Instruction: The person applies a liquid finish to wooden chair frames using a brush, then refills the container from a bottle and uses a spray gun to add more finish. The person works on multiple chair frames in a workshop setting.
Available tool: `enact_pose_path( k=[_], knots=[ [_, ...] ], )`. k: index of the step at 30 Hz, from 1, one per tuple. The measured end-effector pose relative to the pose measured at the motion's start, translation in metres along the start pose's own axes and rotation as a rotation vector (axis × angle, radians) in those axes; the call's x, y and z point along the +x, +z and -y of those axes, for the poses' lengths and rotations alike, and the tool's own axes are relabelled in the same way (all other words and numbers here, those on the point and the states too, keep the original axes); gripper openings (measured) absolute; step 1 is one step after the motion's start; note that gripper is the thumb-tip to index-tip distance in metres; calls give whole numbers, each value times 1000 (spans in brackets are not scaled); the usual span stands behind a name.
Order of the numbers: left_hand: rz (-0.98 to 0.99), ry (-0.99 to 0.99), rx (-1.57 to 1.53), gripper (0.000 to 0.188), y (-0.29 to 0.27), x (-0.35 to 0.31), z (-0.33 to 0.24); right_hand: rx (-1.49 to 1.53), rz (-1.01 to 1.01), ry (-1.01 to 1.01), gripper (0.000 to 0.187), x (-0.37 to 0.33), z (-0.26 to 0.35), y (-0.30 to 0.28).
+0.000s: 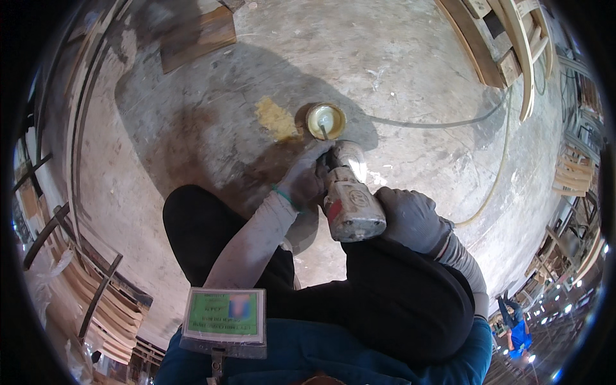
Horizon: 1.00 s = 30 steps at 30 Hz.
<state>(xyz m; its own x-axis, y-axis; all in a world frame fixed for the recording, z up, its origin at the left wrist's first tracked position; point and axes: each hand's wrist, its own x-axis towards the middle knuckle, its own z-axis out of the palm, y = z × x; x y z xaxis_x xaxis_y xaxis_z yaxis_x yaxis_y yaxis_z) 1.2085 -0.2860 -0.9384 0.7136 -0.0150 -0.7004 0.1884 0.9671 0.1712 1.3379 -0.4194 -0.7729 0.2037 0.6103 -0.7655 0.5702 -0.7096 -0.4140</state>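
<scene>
Both gloved hands are on a worn, pale air tool with a red patch on its side, held above my knees with its nose pointing away from me. My left hand is closed around the nose end, its fingers partly hidden. My right hand is closed at the right side, where the tool's handle is mostly hidden behind it. Beyond the nose, a small round tub of pale liquid stands on the floor. A thin rod slants into it; its joint with the tool is hidden.
A yellowish hose curves over the concrete floor to my right hand. Beside the tub lies a yellow dried patch. A wooden board is at the far left, curved wooden frames at the far right. Another person is in the right background.
</scene>
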Motion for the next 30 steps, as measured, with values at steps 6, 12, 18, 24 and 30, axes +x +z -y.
enact_pose_path(
  k=[6,12,18,24,30],
  knots=[
    [-22,41,113,26,17,-2,0,80,-65,-22,44,-6,0,-1],
    [12,-224,-192,26,14,-2,-13,124,-83,-69,32,0,-3,-4],
    [76,-197,-127,30,32,-4,-12,119,-102,-54,30,-9,-2,-14],
    [-28,-213,-98,25,68,-11,-14,165,-253,-51,42,-9,-13,1],
    [-53,-170,-162,22,42,-4,-14,124,-138,-70,39,-5,1,-14]
  ],
)
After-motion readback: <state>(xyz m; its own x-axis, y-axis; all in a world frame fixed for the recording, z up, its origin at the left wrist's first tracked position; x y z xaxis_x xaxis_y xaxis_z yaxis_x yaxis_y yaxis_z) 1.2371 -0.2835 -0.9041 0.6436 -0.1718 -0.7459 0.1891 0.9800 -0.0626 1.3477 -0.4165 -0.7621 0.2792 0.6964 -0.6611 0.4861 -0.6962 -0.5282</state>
